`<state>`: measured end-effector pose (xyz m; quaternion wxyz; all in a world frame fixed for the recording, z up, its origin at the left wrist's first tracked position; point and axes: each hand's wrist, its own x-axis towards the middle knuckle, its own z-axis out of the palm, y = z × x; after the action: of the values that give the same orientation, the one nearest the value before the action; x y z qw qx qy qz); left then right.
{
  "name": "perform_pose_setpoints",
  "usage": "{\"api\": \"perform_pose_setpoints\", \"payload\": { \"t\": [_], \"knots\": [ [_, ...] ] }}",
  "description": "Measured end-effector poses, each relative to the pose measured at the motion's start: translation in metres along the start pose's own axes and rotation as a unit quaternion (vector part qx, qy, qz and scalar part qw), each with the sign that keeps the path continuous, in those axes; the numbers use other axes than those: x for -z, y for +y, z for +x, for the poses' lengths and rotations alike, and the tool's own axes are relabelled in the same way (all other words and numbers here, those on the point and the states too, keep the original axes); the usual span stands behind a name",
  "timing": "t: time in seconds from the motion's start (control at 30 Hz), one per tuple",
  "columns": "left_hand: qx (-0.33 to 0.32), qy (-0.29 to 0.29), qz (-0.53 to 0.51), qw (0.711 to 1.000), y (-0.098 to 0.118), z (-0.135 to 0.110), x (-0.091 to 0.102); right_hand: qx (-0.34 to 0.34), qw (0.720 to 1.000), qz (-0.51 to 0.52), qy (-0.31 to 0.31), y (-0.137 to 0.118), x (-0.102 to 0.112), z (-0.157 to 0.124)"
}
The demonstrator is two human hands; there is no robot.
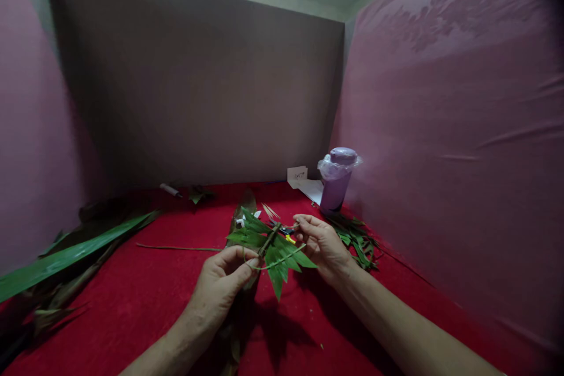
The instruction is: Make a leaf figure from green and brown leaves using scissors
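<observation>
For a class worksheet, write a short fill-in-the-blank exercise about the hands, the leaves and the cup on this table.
The left hand and the right hand together hold a leaf bundle coloured ____.
The cloth beneath them is ____.
The purple cup stands nearer the ____ hand.
A long leaf lies on the ____ side.
Missing words: green; red; right; left.

glossy green leaf strips (pixel 268 247) over matt, fuzzy red cloth (pixel 132 305); wrinkled pink fabric wall (pixel 440 129); smooth purple plastic cup (pixel 333 191) under crinkled clear film (pixel 328 165); flat white paper (pixel 312 188).
</observation>
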<state>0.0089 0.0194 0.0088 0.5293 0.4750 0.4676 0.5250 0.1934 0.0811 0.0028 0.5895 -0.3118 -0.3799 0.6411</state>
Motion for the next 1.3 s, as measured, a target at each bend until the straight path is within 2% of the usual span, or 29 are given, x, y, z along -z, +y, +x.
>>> {"api": "perform_pose_setpoints", "payload": {
  "t": [0.27,0.47,0.63,0.7,0.77,0.83,0.9,1.1,1.2,1.3],
  "knots": [
    [-0.019,0.009,-0.022,1.000,-0.002,0.002,0.001,-0.023,0.999,-0.035,-0.007,0.009,0.003,0.002],
    [-0.035,0.009,-0.027,0.999,-0.006,0.005,0.005,-0.027,0.997,-0.077,-0.013,0.006,-0.001,-0.004],
    [-0.023,0.008,-0.029,0.999,-0.015,0.009,0.008,-0.001,0.988,-0.155,-0.008,-0.001,-0.006,-0.007],
    [-0.023,0.015,-0.027,0.999,-0.016,0.009,0.009,0.064,0.979,-0.193,0.007,-0.004,-0.008,-0.010],
    [-0.022,0.021,-0.024,0.999,-0.014,0.009,0.008,0.184,0.954,-0.236,0.027,-0.007,-0.011,-0.015],
    [-0.017,0.027,-0.018,0.999,-0.011,0.008,0.007,0.299,0.913,-0.277,0.027,-0.010,-0.014,-0.022],
    [-0.013,0.033,-0.012,0.999,-0.008,0.006,0.005,0.364,0.876,-0.315,0.003,-0.011,-0.018,-0.030],
    [-0.013,0.020,-0.011,1.000,-0.005,0.002,0.003,0.428,0.765,-0.477,-0.061,-0.005,-0.020,-0.040],
    [-0.018,0.017,-0.017,1.000,-0.005,0.003,0.002,0.431,0.740,-0.511,-0.076,-0.002,-0.019,-0.039],
    [-0.020,0.022,-0.020,0.999,-0.004,0.003,0.002,0.429,0.734,-0.520,-0.081,0.000,-0.019,-0.038]
  ]
}}
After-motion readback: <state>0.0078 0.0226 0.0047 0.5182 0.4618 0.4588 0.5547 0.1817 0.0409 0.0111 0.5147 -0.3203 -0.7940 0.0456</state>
